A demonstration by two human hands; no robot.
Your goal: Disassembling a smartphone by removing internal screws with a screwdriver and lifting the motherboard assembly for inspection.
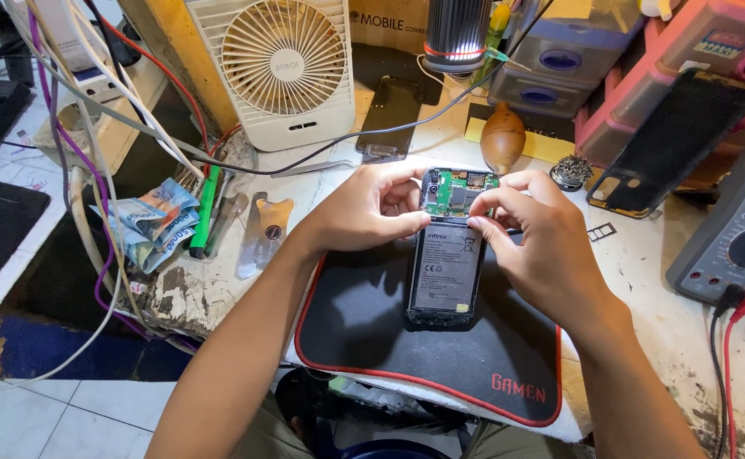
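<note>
Both hands are pinching at the opened phone (446, 255) lying near the far edge of the black mat (364, 331): left hand (364, 208) steadying its side, right hand (534, 242) fingertips closing on the green board (453, 194). Prying carelessly risks tearing a connector.

You are working with both forearms bare from elbow to wrist, wearing no sleeves that reach into view. Your left hand (364, 212) and your right hand (538, 246) are wearing no gloves, rings or watch, and the fingernails are showing short and plain. Near the bottom edge, between your arms, you are wearing olive-khaki trousers or shorts, showing only in part.
</note>
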